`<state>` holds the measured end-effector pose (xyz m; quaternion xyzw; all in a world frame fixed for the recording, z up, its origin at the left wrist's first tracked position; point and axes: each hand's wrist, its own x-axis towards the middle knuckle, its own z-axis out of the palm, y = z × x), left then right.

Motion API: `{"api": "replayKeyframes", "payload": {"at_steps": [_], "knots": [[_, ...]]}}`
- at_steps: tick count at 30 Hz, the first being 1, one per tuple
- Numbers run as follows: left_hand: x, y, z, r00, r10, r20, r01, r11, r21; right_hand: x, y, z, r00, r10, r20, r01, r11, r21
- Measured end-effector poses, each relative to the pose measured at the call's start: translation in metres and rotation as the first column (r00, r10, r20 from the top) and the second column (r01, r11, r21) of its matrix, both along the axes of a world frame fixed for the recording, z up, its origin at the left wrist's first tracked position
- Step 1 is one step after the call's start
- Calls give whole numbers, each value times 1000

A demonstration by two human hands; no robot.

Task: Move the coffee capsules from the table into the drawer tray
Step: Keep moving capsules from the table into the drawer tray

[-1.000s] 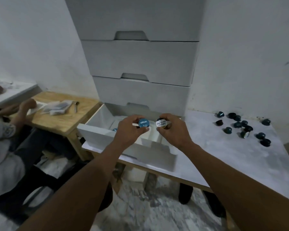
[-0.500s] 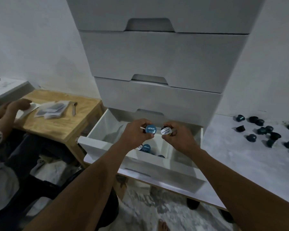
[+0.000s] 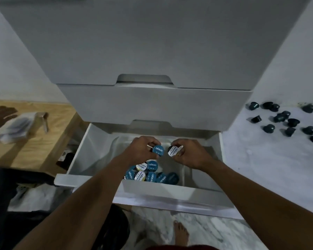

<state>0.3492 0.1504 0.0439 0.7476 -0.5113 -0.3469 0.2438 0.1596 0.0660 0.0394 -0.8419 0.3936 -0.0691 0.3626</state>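
The left hand (image 3: 140, 152) pinches a blue-lid capsule (image 3: 158, 150) in its grip. The right hand (image 3: 189, 154) pinches a white-lid capsule (image 3: 172, 151). Both hang over the drawer tray (image 3: 170, 190), above a capsule pile (image 3: 150, 173).

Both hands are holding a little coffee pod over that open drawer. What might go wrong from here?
1. The left hand and right hand hold their capsules above the drawer tray; a drop from there might bounce off the pile of capsules into another compartment.
2. The loose capsules on the table lie scattered; a hurried reach might knock some off.
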Motion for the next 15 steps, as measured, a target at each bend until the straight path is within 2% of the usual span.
{"api": "replayKeyframes", "payload": {"at_steps": [8,15], "knots": [[8,-9,-18,988,-143,-66,147,986,75,5,7,-7,990,-13,-142,7,999,-40],[12,-14,-31,982,-170,-87,177,982,69,9,10,-13,980,-18,-200,10,999,-40]]}}
